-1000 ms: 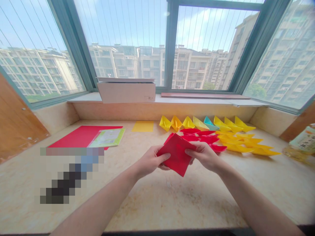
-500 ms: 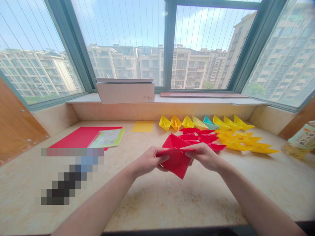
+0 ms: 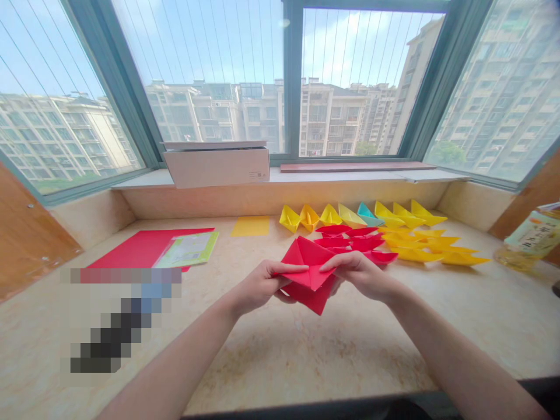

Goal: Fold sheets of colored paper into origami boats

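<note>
Between my two hands, above the counter, is a folded piece of red paper, its upper layers spread apart and a lower point hanging down. My left hand pinches its left side, thumb lying on top and fingers underneath. At the right side my right hand grips it the same way, its thumb near the middle crease. Just behind the right hand are several red paper boats. Several yellow paper boats stand in rows farther right, and a blue paper boat is among those in the back row.
Red paper sheets lie at left under a green-and-white packet. A yellow sheet lies near the back wall. A white box sits on the windowsill. A bottle stands at far right. Something pixelated lies front left.
The red paper was a flat folded diamond. Its top layer has opened and now folds down toward me, with both thumbs closer to the middle. The view has shifted slightly.
</note>
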Available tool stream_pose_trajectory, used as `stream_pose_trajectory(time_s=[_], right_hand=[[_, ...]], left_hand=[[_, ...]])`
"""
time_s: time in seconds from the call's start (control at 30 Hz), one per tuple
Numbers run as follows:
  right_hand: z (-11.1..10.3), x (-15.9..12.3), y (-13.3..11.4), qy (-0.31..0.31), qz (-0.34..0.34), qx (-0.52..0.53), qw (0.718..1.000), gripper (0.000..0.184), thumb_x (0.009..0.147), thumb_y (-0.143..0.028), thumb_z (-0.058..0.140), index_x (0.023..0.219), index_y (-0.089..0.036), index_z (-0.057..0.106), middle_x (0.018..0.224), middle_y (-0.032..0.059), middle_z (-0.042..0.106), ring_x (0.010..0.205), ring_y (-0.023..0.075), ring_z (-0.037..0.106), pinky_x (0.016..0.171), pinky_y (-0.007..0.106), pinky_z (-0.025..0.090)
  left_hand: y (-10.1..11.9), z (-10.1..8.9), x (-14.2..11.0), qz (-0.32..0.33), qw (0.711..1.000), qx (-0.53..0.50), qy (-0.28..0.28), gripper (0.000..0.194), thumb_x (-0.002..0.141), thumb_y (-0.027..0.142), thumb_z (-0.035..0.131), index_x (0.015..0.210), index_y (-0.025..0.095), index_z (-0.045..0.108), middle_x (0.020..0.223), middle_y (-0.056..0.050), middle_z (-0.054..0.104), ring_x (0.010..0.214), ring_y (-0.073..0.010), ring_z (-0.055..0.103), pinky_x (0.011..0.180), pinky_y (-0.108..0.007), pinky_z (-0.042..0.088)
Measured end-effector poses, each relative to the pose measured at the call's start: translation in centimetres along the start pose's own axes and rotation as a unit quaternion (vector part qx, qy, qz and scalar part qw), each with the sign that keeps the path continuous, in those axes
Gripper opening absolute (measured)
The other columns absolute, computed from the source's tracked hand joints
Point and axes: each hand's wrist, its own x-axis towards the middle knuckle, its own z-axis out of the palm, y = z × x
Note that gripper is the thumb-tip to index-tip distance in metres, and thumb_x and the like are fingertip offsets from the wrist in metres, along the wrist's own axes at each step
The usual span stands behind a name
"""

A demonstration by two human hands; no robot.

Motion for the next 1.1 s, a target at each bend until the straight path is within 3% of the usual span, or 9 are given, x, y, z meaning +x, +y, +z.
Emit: stream_pose_trajectory(time_s=[0.1,0.17,0.27,0.37,0.5,0.73,0.83,1.0,1.1], right_hand=[[0.3,0.3,0.4,0.014,0.009,-0.001,1.000,0.015,0.080,-0.029,0.074,0.086,-0.016,0.077,0.073,0.0071,0.076,0.064,0.0210,0.075,0.060,0.032,0.063],[0.3,0.4,0.5,0.018,0.004,0.005,1.000,0.011,0.078,-0.026,0.074,0.081,-0.016,0.077,0.071,0.0067,0.076,0.062,0.0209,0.075,0.059,0.032,0.063],[0.0,0.4,0.4,0.030,-0.024,0.010,0.999,0.012,0.079,-0.026,0.074,0.072,-0.016,0.074,0.069,0.0061,0.076,0.061,0.0204,0.074,0.057,0.032,0.061],[-0.2,0.3,0.2,0.042,-0.044,-0.001,0.998,0.017,0.081,-0.028,0.073,0.067,-0.016,0.071,0.069,0.0056,0.074,0.061,0.0193,0.073,0.057,0.031,0.060],[-0.1,0.5,-0.1,0.051,-0.033,0.009,0.998,0.017,0.080,-0.031,0.075,0.073,-0.016,0.069,0.069,0.0036,0.072,0.061,0.0176,0.071,0.056,0.028,0.058],[0.2,0.7,-0.5,0.062,-0.028,-0.026,0.997,0.032,0.091,-0.047,0.063,0.109,-0.021,0.064,0.089,0.0049,0.071,0.065,0.0158,0.068,0.053,0.026,0.055],[0.2,0.7,-0.5,0.064,-0.032,-0.056,0.996,0.036,0.092,-0.052,0.059,0.105,-0.019,0.065,0.085,0.0049,0.070,0.066,0.0160,0.065,0.054,0.025,0.053],[0.4,0.8,-0.5,0.108,-0.027,-0.099,0.989,0.045,0.091,-0.058,0.056,0.079,-0.017,0.067,0.073,0.0038,0.067,0.067,0.0170,0.061,0.058,0.026,0.046],[0.4,0.8,-0.7,0.116,-0.019,-0.106,0.987,0.046,0.092,-0.058,0.054,0.077,-0.016,0.067,0.074,0.0044,0.069,0.068,0.0181,0.061,0.060,0.027,0.045]], left_hand=[[0.0,-0.2,-0.1,-0.003,1.000,0.015,0.002,0.033,0.082,0.023,0.065,0.114,0.020,0.075,0.100,-0.011,0.074,0.083,-0.0225,0.071,0.072,-0.034,0.059],[0.0,-0.3,-0.3,-0.002,1.000,-0.013,-0.027,0.037,0.083,0.026,0.067,0.119,0.020,0.072,0.109,-0.013,0.073,0.091,-0.0253,0.071,0.076,-0.036,0.059],[0.4,-0.5,-0.7,0.014,0.989,-0.121,-0.080,0.050,0.085,0.044,0.066,0.130,0.024,0.062,0.126,-0.015,0.066,0.107,-0.0313,0.067,0.082,-0.040,0.058],[0.8,-0.4,-0.8,0.027,0.985,-0.153,-0.079,0.057,0.088,0.060,0.056,0.130,0.022,0.061,0.130,-0.018,0.064,0.112,-0.0349,0.065,0.080,-0.043,0.059],[1.1,0.0,-0.7,0.016,0.995,-0.086,-0.045,0.047,0.092,0.050,0.057,0.128,0.021,0.061,0.124,-0.017,0.067,0.110,-0.0321,0.067,0.076,-0.037,0.060],[1.0,0.6,-0.3,0.012,0.999,-0.041,-0.034,0.049,0.089,0.051,0.060,0.124,0.017,0.060,0.112,-0.017,0.072,0.088,-0.0270,0.074,0.071,-0.031,0.058],[0.9,0.6,-0.3,0.014,0.998,-0.029,-0.047,0.050,0.090,0.052,0.058,0.127,0.018,0.057,0.111,-0.017,0.073,0.087,-0.0265,0.075,0.070,-0.030,0.058],[0.5,0.6,-0.3,0.020,0.997,-0.039,-0.069,0.051,0.091,0.052,0.058,0.131,0.021,0.053,0.110,-0.016,0.072,0.086,-0.0272,0.075,0.072,-0.035,0.059],[0.4,0.8,-0.4,0.021,0.995,-0.044,-0.092,0.052,0.090,0.051,0.059,0.132,0.020,0.052,0.109,-0.017,0.072,0.088,-0.0277,0.074,0.073,-0.036,0.059]])
